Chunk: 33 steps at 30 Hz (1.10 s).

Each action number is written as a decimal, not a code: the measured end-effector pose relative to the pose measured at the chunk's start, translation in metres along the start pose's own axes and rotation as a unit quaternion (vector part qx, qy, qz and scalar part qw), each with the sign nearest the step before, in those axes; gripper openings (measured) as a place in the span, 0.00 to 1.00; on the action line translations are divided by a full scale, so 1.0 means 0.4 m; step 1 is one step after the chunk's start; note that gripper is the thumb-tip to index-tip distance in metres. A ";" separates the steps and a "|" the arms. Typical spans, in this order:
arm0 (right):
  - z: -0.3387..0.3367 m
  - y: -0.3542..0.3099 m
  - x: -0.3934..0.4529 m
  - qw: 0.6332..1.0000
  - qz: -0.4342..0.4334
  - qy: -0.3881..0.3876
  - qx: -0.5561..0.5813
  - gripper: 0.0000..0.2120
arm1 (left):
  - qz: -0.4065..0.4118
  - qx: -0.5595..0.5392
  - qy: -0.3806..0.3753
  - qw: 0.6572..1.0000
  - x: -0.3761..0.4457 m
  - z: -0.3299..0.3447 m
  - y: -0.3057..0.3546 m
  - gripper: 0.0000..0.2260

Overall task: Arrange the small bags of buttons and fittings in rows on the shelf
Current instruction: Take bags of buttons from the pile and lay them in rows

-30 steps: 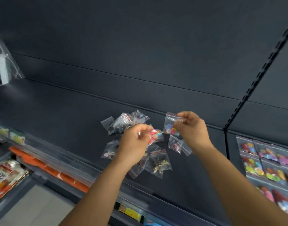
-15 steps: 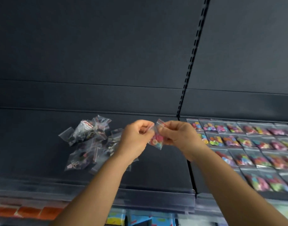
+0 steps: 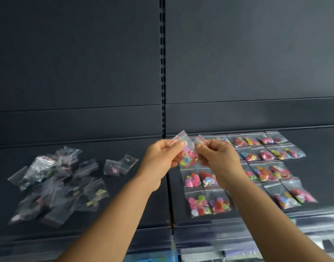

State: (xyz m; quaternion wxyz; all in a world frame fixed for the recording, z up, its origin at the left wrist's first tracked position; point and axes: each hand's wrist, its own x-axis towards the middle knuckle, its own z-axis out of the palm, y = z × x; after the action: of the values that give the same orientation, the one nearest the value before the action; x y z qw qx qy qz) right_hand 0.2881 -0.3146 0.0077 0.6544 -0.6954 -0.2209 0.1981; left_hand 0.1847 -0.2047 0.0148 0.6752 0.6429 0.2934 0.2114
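A small clear bag of coloured buttons (image 3: 187,155) hangs in the air above the dark shelf (image 3: 139,214), near the seam between two shelf sections. My left hand (image 3: 160,157) pinches its left top corner and my right hand (image 3: 217,157) pinches its right top corner. To the right, several bags of bright buttons (image 3: 264,167) lie flat in rows. On the left lies a loose pile of clear bags with dark and metal fittings (image 3: 54,184); two separate bags (image 3: 119,165) sit beside it.
A dark back panel with a slotted upright (image 3: 162,72) rises behind the shelf. A clear plastic strip (image 3: 238,237) runs along the shelf's front edge. Coloured goods show on a lower level (image 3: 153,259).
The view has swung right, bringing the rows of button bags into sight. Both hands have moved right with the button bag, from over the loose pile to the shelf seam.
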 end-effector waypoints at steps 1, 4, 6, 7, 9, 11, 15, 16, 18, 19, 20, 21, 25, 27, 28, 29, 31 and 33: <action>-0.034 0.002 0.009 1.000 -0.002 0.007 0.005 0.12 | -0.010 0.015 -0.013 1.000 0.002 0.033 -0.005 0.09; -0.145 0.009 0.039 1.000 -0.011 0.010 0.013 0.11 | -0.013 0.017 -0.012 1.000 0.007 0.152 -0.007 0.05; -0.224 0.011 0.059 1.000 -0.018 0.007 0.019 0.11 | -0.007 -0.001 0.009 1.000 0.013 0.240 -0.004 0.03; -0.265 0.013 0.069 1.000 -0.022 0.006 0.017 0.11 | -0.005 -0.004 0.015 1.000 0.017 0.286 -0.003 0.03; -0.342 0.016 0.086 1.000 -0.025 0.007 0.017 0.11 | -0.005 0.005 0.016 1.000 0.022 0.372 -0.004 0.06; -0.411 0.022 0.103 1.000 -0.023 -0.001 0.019 0.11 | -0.003 0.020 0.021 1.000 0.027 0.447 -0.006 0.06; -0.536 0.032 0.134 1.000 -0.015 -0.020 -0.002 0.10 | 0.015 0.068 0.060 0.996 0.040 0.570 0.002 0.05; -0.565 0.034 0.141 1.000 -0.011 -0.018 -0.007 0.09 | 0.017 0.073 0.058 0.996 0.043 0.595 0.004 0.05; -0.622 0.040 0.158 1.000 0.000 -0.009 -0.013 0.09 | 0.016 0.087 0.045 0.995 0.049 0.639 0.005 0.04; -0.648 0.045 0.168 1.000 0.003 -0.002 -0.019 0.10 | 0.017 0.099 0.039 0.994 0.052 0.658 0.004 0.03; -0.674 0.049 0.176 1.000 0.002 0.006 -0.026 0.10 | 0.018 0.111 0.035 0.993 0.054 0.674 0.003 0.03; -0.699 0.054 0.184 0.999 -0.001 0.015 -0.035 0.10 | 0.019 0.121 0.032 0.992 0.057 0.690 0.001 0.03; -0.787 0.069 0.197 0.996 0.000 0.041 -0.082 0.08 | 0.022 0.170 0.017 0.985 0.066 0.745 -0.017 0.04; -0.821 0.082 0.196 0.993 0.018 0.042 -0.108 0.07 | 0.032 0.215 0.008 0.976 0.069 0.771 -0.036 0.03; -0.835 0.092 0.195 0.990 0.024 0.045 -0.135 0.06 | 0.037 0.240 0.003 0.970 0.070 0.784 -0.047 0.04; -0.846 0.103 0.194 0.984 0.029 0.048 -0.172 0.06 | 0.044 0.269 -0.002 0.962 0.071 0.797 -0.058 0.05; -0.861 0.127 0.191 0.972 0.040 0.047 -0.228 0.07 | 0.063 0.334 -0.004 0.941 0.074 0.821 -0.078 0.11; -0.863 0.145 0.186 0.966 0.049 0.037 -0.249 0.08 | 0.077 0.391 0.003 0.917 0.077 0.839 -0.092 0.14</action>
State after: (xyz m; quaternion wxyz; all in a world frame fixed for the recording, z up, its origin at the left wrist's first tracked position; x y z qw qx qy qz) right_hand 0.5472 -0.5591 -0.0269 0.4576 -0.8535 -0.2044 0.1425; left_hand 0.4282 -0.4371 -0.0252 0.3510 0.8755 0.3043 0.1330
